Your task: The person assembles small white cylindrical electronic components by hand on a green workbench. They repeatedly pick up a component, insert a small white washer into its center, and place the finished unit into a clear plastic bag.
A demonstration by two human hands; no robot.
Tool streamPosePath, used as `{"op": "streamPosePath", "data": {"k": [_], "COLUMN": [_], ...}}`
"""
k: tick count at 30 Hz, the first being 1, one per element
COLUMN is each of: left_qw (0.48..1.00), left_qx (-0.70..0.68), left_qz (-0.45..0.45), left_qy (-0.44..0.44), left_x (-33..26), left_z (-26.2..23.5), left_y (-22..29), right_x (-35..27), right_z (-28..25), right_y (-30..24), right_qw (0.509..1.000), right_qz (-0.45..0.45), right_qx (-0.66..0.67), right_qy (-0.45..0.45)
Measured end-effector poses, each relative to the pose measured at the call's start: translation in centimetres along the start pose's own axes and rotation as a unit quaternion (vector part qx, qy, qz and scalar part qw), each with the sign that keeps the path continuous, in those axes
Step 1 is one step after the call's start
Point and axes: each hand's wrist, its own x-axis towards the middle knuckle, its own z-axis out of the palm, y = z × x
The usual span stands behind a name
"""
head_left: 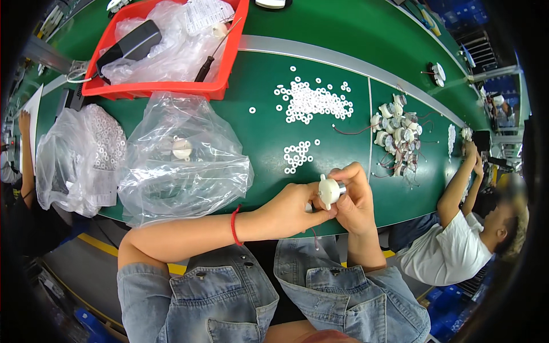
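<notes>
Left hand: the left hand (291, 208) comes in from the lower left, forearm lying along the near edge of the green work table (263, 114), a red cord bracelet (234, 226) on the wrist; its fingers are curled shut around the small white round plastic motor part with a metal end (330, 190).
Right hand: the right hand (354, 200) rises from below, fingers bent and closed on the same part from the right side, thumb and fingertips pinching its metal end.
Held part: one, between both hands, just above the table's near edge, in front of the person's denim-clad lap.
White washers: too many small white plastic rings to count, in one large loose heap (311, 102) and one smaller cluster (297, 155) just beyond the hands.
Wired motors: a pile of roughly a dozen small white and silver motors with thin wires (396, 134), right of the heap.
Bags: two clear plastic bags, one crumpled with a white part inside (183, 157), one filled with white rings (86, 154).
Tray: one red plastic bin (223, 86) at the far left, holding a black-handled screwdriver (213, 54).
Other people: a person in a white shirt (452, 251) at the right, arms on the table.
</notes>
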Motion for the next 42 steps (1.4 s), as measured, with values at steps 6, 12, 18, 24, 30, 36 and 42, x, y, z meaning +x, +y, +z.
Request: {"op": "streamPosePath", "data": {"k": [6,12,18,24,30,36,42], "left_qw": [0.998,0.991,0.983,0.98,0.982,0.981,0.985], "left_qx": [-0.01,0.089,0.152,0.146,0.144,0.108,0.107], "left_qz": [-0.036,0.098,0.103,0.134,0.126,0.157,0.136], "left_qy": [-0.045,0.019,-0.01,0.009,0.005,0.021,0.003], "left_x": [0.2,0.1,-0.1,-0.1,-0.1,0.0,-0.3], "left_z": [-0.7,-0.3,-0.2,-0.1,-0.2,-0.2,-0.3], "left_y": [-0.3,-1.4,-1.6,-2.2,-2.0,-2.8,-2.2], "right_x": [1.4,3.3,4.1,5.6,6.2,6.9,6.6], "right_z": [-0.2,-1.3,-0.3,-1.5,-2.0,-1.9,-1.8], "right_y": [-0.6,-0.6,0.0,-0.1,-0.1,-0.2,-0.1], "right_qw": [0.996,0.987,0.953,0.909,0.889,0.893,0.894], "right_qz": [-0.031,0.071,0.052,-0.017,-0.008,-0.001,0.012], "right_qx": [-0.025,-0.07,-0.26,-0.392,-0.442,-0.438,-0.436], "right_qy": [0.08,0.123,0.145,0.143,0.124,0.102,0.102]}}
